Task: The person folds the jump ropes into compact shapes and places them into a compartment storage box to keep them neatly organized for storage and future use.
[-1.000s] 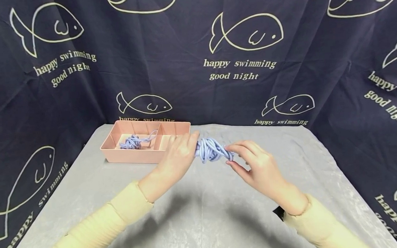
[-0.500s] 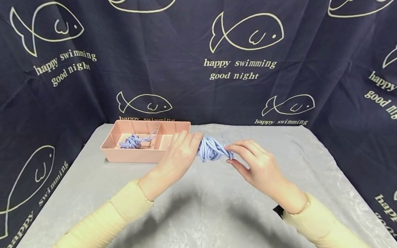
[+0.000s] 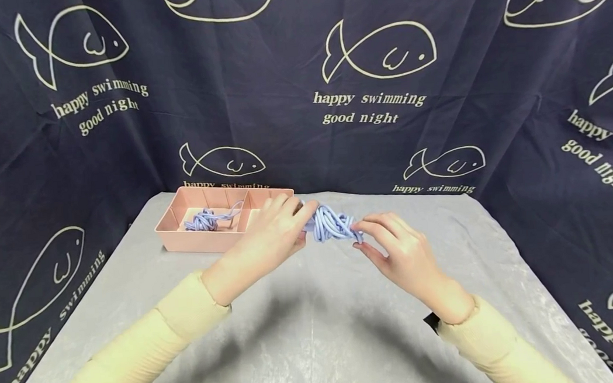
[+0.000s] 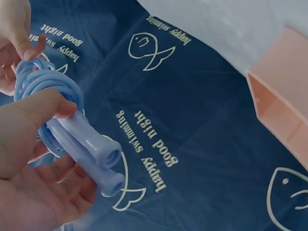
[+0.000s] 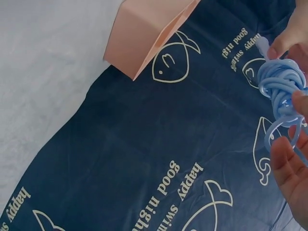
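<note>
A bundled blue jump rope [image 3: 332,224] is held up between both hands, its cord wound into a thick knot. My left hand [image 3: 264,235] grips it at the handle end. In the left wrist view, two pale lavender handles [image 4: 91,144] stick out side by side past the left thumb. At the opposite end, my right hand [image 3: 407,255] pinches the cord between thumb and fingers. A loop of cord [image 5: 273,135] shows by the right fingertips in the right wrist view.
A pink divided box [image 3: 204,241] stands at the back left of the grey-covered table [image 3: 316,343], partly behind the left hand. Another tangle of blue cord [image 3: 203,220] lies in its left compartment. Dark fish-print curtains [image 3: 291,110] surround the table.
The left hand has turned and risen slightly, with more of its thumb side showing. The rope bundle has shifted a little up and right. The right hand stays on its end of the cord.
</note>
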The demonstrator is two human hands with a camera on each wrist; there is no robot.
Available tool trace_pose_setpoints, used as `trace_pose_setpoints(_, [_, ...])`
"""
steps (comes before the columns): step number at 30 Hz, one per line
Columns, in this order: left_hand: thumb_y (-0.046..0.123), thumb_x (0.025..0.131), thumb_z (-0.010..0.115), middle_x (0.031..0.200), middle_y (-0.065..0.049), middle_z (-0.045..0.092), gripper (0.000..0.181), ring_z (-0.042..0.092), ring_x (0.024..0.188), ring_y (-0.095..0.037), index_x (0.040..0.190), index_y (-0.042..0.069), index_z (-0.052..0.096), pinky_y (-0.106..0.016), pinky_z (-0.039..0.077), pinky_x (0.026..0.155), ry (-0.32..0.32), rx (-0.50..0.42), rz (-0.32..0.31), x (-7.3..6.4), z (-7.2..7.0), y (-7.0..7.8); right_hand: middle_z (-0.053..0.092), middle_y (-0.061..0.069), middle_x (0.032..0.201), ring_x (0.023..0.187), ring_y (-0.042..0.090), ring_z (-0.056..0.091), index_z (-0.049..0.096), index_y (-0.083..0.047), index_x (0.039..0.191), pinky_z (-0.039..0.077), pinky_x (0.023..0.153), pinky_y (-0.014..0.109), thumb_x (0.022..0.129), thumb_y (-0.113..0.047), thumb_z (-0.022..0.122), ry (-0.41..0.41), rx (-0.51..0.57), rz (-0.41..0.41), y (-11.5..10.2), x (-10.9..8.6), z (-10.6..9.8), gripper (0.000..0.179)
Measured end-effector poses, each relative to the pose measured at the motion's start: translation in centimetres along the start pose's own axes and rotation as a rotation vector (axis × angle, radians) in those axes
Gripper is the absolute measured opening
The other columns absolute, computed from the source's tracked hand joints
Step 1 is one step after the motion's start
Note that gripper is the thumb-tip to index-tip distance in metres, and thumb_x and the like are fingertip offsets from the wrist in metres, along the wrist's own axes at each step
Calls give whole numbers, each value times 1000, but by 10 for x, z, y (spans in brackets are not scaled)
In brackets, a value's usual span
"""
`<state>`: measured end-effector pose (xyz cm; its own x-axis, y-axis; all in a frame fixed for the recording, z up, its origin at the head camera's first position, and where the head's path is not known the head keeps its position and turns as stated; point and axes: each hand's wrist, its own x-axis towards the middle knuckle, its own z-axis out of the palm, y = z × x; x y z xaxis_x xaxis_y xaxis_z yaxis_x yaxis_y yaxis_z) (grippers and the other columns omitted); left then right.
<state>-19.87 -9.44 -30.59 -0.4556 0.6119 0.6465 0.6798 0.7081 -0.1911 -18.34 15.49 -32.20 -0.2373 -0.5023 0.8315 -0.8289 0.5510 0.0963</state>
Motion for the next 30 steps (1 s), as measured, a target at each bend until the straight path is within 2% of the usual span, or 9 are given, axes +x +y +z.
trace_pose_setpoints(2, [12,65,77,87,-9,55,54,53,88,-28,113,8,54,-39,43,71,5,35,1,2,-3,-1,65,6,101,88,21,62,67,-8,107,53,67,35,72,-10,75,-9,2,-1,1,1,0,36])
trace_pose_setpoints(5, [13,64,79,87,-9,56,55,54,92,-29,113,8,54,-40,44,74,1,64,-7,3,-5,-3,63,9,109,89,22,61,66,-9,109,53,63,36,79,-19,71,-21,6,-2,4,4,0,32])
trace_pose_setpoints(9, [13,62,80,90,-10,57,57,55,87,-30,113,8,55,-40,44,70,10,95,-42,2,-4,-11,60,13,114,91,26,60,64,-8,112,52,66,38,88,-31,62,-8,11,26,13,5,0,34])
trace_pose_setpoints(14, [11,60,82,87,-12,56,58,52,81,-32,111,7,55,-40,39,65,21,110,-111,-2,0,-25,58,17,114,103,32,55,62,-4,114,44,88,41,82,-23,67,-30,41,86,31,2,-1,38])
trace_pose_setpoints(16, [11,60,83,85,-13,56,58,52,81,-33,111,7,55,-40,38,65,21,118,-132,-4,2,-31,58,18,114,105,33,54,62,-3,114,41,92,42,79,-19,68,-46,40,106,38,-1,0,39])
trace_pose_setpoints(19, [9,62,80,85,-14,56,56,52,82,-34,111,6,55,-41,37,64,27,126,-154,-7,6,-38,59,17,112,101,33,54,62,-3,113,39,90,44,78,-20,68,-60,15,135,48,-6,2,39])
trace_pose_setpoints(24, [7,63,77,87,-17,56,54,52,85,-37,112,5,55,-43,36,66,23,83,-208,-11,14,-51,59,16,111,97,33,53,63,-4,111,39,86,45,79,-22,67,-76,-34,169,60,-13,6,37])
trace_pose_setpoints(30, [8,65,76,88,-19,57,52,51,86,-38,112,5,54,-45,36,68,-60,49,-328,-18,25,-69,59,16,109,99,34,53,63,-3,110,39,88,46,78,-19,68,-111,-62,198,73,-24,13,36])
